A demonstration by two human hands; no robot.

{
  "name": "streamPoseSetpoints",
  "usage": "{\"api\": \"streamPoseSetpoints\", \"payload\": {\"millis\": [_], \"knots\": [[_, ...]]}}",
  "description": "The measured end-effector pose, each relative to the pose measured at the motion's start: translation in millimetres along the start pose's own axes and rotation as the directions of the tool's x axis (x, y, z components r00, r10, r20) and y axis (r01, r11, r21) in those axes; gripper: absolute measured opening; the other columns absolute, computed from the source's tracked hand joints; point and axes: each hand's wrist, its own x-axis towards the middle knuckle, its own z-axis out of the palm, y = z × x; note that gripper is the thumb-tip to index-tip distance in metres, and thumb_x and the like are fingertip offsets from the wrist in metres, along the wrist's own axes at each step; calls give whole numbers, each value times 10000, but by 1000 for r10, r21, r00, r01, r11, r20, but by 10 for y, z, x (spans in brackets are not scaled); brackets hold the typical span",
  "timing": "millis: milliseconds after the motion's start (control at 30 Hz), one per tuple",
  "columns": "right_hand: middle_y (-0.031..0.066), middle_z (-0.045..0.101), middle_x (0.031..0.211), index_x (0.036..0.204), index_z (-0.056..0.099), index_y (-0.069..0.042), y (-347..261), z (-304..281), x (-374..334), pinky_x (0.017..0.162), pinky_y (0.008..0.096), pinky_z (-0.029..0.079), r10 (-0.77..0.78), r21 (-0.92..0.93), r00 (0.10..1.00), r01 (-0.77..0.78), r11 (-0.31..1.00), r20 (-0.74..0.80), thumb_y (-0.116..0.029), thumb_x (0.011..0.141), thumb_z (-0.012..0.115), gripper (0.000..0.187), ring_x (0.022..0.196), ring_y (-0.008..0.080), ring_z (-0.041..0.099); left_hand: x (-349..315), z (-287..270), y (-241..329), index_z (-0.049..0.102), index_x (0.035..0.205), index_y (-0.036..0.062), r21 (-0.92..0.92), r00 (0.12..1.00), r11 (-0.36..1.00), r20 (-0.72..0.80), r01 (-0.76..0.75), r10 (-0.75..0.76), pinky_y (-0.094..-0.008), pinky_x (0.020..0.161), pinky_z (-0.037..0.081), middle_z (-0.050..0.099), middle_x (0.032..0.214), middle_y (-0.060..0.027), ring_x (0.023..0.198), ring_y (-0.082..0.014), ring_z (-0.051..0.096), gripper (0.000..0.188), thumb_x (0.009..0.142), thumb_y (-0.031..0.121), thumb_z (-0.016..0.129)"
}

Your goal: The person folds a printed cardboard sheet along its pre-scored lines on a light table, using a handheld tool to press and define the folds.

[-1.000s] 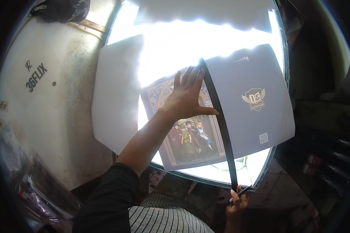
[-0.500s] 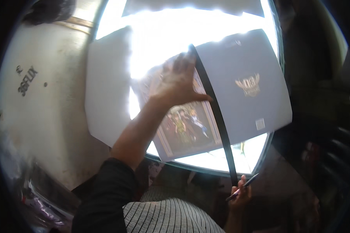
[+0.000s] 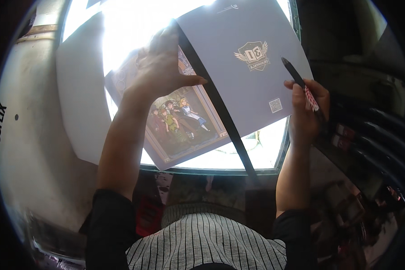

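Note:
A large printed cover sheet (image 3: 243, 101) lies on a brightly glowing glass panel (image 3: 270, 144). Its left part carries a framed picture of cartoon figures; the right part is plain grey-blue with a winged emblem and a square code. Across it runs a long, flat black strip (image 3: 213, 100), like a ruler, its lower end past the panel's near edge. My left hand (image 3: 162, 74) is spread over the picture, thumb on the strip; glare washes out its fingertips. Above the sheet's right side, my right hand (image 3: 305, 119) is closed around a pen (image 3: 294, 72), dark tip pointing up and left.
To the left stands a whitish surface (image 3: 31, 121) with black lettering. A plain pale sheet (image 3: 78, 90) spreads over the panel's left edge. Dark, rounded, shiny shapes (image 3: 369, 139) are at the right, and a red object (image 3: 148, 216) shows below the near edge.
My right hand has risen with the pen from the strip's lower end to above the sheet's right side. The view has shifted; my left hand stays spread on the sheet and strip.

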Motion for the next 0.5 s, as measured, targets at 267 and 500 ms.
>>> {"api": "streamPoseSetpoints", "payload": {"millis": [267,500], "knots": [[174,693,939,1117,505,1,50,-596,-1238,848,354,545,149,-34,987,-147,989,52,4,970,582,166,907,233,695,38,34,8,197,1576,13,-54,998,997,-38,-47,45,-563,1236,174,221,1637,-226,1546,-368,135,1394,587,789,798],[160,691,947,1103,565,22,136,-308,-1199,828,388,557,191,-45,982,-191,981,-5,16,893,728,266,891,241,696,18,24,-35,141,1576,-17,13,1000,1000,7,-20,20,-578,1242,128,128,1654,-227,1550,-368,81,1436,593,822,768]]}}
